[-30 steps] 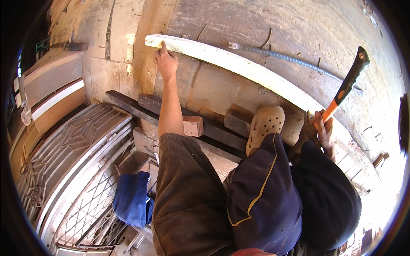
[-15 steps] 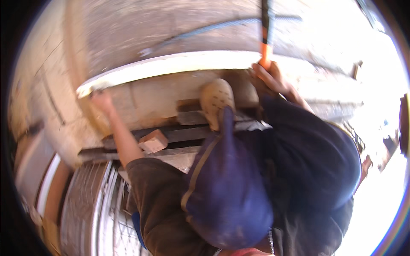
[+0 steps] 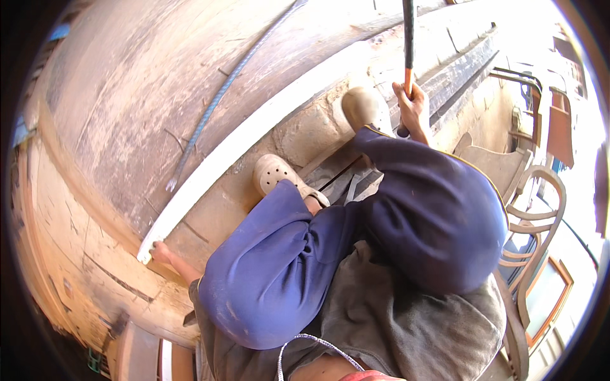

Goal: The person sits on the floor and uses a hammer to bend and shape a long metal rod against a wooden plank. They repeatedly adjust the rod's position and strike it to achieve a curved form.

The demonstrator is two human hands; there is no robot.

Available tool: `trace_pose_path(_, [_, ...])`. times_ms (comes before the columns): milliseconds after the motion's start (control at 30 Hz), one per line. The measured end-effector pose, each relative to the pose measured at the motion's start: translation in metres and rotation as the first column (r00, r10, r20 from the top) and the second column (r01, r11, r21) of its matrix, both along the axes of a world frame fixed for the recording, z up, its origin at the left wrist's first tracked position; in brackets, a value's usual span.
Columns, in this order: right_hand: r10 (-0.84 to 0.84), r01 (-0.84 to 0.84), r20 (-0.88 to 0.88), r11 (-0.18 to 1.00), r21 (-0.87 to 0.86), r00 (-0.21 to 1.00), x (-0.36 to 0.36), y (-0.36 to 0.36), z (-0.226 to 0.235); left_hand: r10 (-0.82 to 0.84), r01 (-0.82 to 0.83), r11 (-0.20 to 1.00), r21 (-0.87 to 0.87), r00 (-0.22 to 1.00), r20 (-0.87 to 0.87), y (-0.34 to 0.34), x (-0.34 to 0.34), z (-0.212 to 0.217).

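My left hand [image 3: 163, 254] is closed at the lower left end of a long white strip [image 3: 235, 141], with the fingers at its edge. The strip slants up to the right, along a wide weathered wooden surface. My right hand [image 3: 413, 109] is wrapped around a long black-and-orange handle [image 3: 409, 39] held upright. The handle's dark butt end shows below that hand. Its top runs out of the picture, so the tool's kind is hidden. Beside the strip, a beige clog [image 3: 273, 173] is on my left foot, and another clog [image 3: 365, 108] is nearer my right hand.
A blue ribbed rod [image 3: 222, 95] lies across the wooden surface [image 3: 146, 76] beyond the strip. Dark beams [image 3: 467, 66] run at the upper right. A wooden chair [image 3: 549, 190] and a wood-framed panel [image 3: 549, 298] stand at the right. Rough stonework [image 3: 311, 127] borders the strip.
The view has turned, and the strip now slants instead of lying nearly level. My knees and clogs are farther apart. Both hands keep their hold. The reddish block has left view.
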State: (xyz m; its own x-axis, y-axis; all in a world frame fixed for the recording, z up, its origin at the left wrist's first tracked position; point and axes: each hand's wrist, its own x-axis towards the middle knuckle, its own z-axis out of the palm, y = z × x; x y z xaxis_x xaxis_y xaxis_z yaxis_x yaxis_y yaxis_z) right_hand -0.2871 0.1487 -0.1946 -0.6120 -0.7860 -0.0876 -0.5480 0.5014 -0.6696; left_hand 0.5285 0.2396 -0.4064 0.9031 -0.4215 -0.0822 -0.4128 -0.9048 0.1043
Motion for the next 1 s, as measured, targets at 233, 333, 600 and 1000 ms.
trace_pose_path(233, [-0.264, 0.295, -0.164, 0.932, 0.210, 0.950, -0.059, 0.041, -0.064, 0.083, -0.080, 0.992, -0.095, 0.996, 0.031, 0.008, -0.027, 0.050])
trace_pose_path(333, [-0.285, 0.343, -0.230, 0.897, 0.279, 0.930, -0.080, 0.052, -0.073, 0.271, -0.254, 0.949, -0.188, 0.960, 0.074, -0.031, -0.103, 0.109])
trace_pose_path(600, [-0.120, 0.199, -0.279, 0.940, 0.278, 0.953, -0.099, 0.020, -0.083, -0.621, 0.597, 0.660, -0.457, 0.775, 0.116, -0.084, -0.303, 0.118])
trace_pose_path(1000, [0.060, -0.060, 0.010, 0.962, 0.265, 0.998, -0.089, 0.055, -0.062, -0.900, 0.924, 0.380, -0.046, 0.359, -0.246, -0.109, -0.471, 0.092])
